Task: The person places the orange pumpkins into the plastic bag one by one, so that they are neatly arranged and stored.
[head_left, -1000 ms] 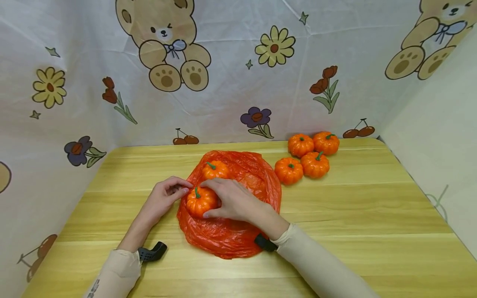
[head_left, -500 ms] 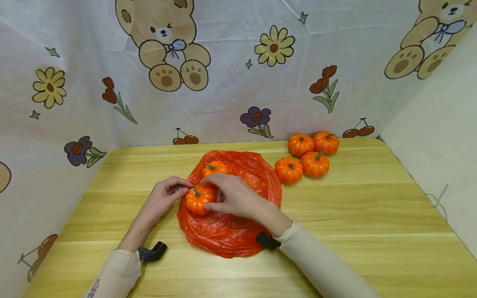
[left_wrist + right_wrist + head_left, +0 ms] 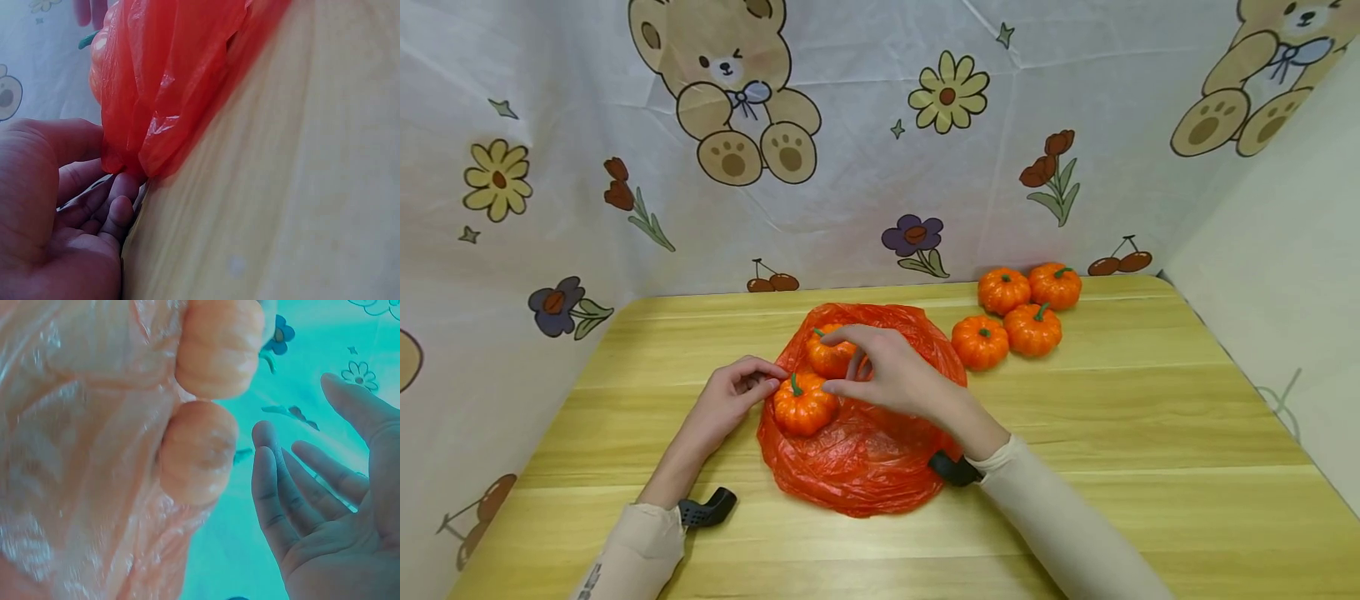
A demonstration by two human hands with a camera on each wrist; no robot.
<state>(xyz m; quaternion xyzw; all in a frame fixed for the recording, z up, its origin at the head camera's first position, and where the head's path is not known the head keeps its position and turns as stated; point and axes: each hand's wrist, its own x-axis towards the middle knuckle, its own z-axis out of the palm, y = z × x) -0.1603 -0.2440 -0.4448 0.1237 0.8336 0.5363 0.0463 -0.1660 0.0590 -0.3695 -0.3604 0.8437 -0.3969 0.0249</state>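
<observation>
A crumpled red plastic bag (image 3: 865, 467) lies spread on the table with two small orange pumpkins on it, the nearer one (image 3: 803, 406) at its left and another (image 3: 831, 354) just behind. My left hand (image 3: 726, 404) pinches the bag's left edge; in the left wrist view thumb and fingers of that hand (image 3: 69, 187) meet at the red plastic (image 3: 162, 94). Above the bag, my right hand (image 3: 895, 371) is held with thumb and fingers apart and nothing between them. In the right wrist view this hand (image 3: 331, 506) is beside the two pumpkins, not touching them.
Several orange pumpkins (image 3: 1032, 331) stand grouped on the wooden table (image 3: 1120, 417), right of the bag toward the back edge. Behind the table hangs a pale cloth (image 3: 850, 167) printed with bears and flowers. A plain wall (image 3: 1285, 250) is at the right.
My right hand has let go of the nearer pumpkin and moved up and to the right, uncovering more of both pumpkins. My left hand has stayed at the bag's edge.
</observation>
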